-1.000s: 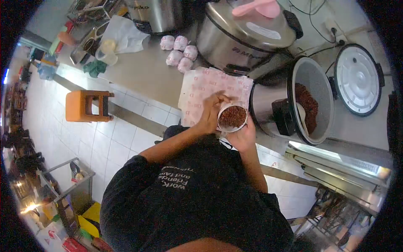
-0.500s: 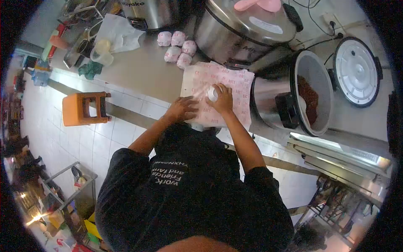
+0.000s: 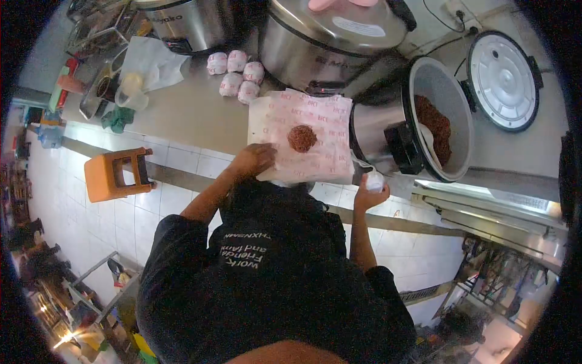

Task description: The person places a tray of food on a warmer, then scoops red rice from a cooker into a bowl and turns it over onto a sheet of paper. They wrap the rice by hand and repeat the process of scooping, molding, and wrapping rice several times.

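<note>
My left hand [image 3: 256, 159] rests on the left edge of the printed paper sheets [image 3: 327, 127], fingers spread flat. A round mound of reddish-brown rice [image 3: 302, 139] sits in the middle of the top sheet. Right of the sheets, my right hand [image 3: 371, 193] is wrapped round a small white cup [image 3: 374, 181]. Beside it stands an open cooker [image 3: 379, 130] with more reddish-brown rice [image 3: 433, 124] and a white scoop inside.
Several paper-wrapped bundles [image 3: 231, 84] sit behind the sheets. Closed cookers [image 3: 327, 54] stand at the back, a lid [image 3: 502, 80] lies at right, and a green cloth [image 3: 117, 119] is at left. An orange stool [image 3: 109, 176] stands on the floor.
My right hand has lifted the white cup off the paper and moved right, towards the open cooker's near side. The rice mound now shows where the cup was. My left hand stays at the paper.
</note>
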### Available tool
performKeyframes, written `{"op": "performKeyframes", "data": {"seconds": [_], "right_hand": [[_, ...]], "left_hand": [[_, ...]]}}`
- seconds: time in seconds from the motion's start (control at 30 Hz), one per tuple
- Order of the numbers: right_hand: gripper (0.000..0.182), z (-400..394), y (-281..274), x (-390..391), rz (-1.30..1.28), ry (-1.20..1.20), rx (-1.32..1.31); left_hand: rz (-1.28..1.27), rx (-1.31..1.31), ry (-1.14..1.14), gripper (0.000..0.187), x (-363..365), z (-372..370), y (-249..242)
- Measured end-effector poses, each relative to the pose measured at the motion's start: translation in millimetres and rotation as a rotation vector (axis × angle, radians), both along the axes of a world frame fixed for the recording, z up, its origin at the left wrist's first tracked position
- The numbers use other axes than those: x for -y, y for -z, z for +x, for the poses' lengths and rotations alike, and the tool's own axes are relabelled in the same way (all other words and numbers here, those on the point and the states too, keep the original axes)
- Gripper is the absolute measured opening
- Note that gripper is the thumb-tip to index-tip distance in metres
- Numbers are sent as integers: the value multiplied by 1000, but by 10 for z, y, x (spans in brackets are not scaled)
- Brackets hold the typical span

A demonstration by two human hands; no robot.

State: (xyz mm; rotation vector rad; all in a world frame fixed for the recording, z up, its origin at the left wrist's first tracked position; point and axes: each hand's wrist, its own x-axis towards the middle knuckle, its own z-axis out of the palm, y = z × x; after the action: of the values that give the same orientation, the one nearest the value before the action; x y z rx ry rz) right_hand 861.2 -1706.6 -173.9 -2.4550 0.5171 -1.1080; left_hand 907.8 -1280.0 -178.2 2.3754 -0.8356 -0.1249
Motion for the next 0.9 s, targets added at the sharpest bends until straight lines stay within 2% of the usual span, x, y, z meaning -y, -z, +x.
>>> {"op": "performKeyframes", "data": {"seconds": [0.03,0.13,0.2,0.3,0.4,0.43,0.47,0.53,0.63,0.73,0.77,0.8,0.87,0.9], "right_hand": [[72,-63,15,73,21,135,-13],[78,-12,104,230,7,130,30],[77,-114,123,335,81,174,-49],[79,-230,154,573,167,287,-96],[88,-238,329,1025,40,451,-71],[95,-180,360,1142,60,536,-103],[96,-151,220,1168,140,530,-146],[97,-90,340,1521,3,366,-208],[103,-8,166,1720,-43,109,-322],[107,25,125,1871,-187,63,-383],[105,63,-17,1811,157,137,-436],[87,116,-248,1665,443,-132,-6],[68,205,-881,1323,676,-129,345],[64,272,-928,1414,485,-103,362]], "left_hand": [[-27,13,-8,30,-5,-26,-18],[-86,30,28,30,-48,-21,-114],[-100,-1,137,31,-76,47,-196],[-80,-140,61,29,-59,72,-294],[-118,-101,40,31,-22,75,-160],[-134,-96,-73,25,50,9,-238],[-127,-93,-34,27,95,0,-319],[-117,-80,41,31,88,27,-417],[-68,-64,72,42,78,13,-367],[-84,70,4,56,157,-63,-538],[-101,147,-34,61,261,-32,-648],[-156,161,-57,66,389,49,-725],[-275,174,-120,77,741,120,-864],[-392,144,-98,81,1022,183,-1071]]}}
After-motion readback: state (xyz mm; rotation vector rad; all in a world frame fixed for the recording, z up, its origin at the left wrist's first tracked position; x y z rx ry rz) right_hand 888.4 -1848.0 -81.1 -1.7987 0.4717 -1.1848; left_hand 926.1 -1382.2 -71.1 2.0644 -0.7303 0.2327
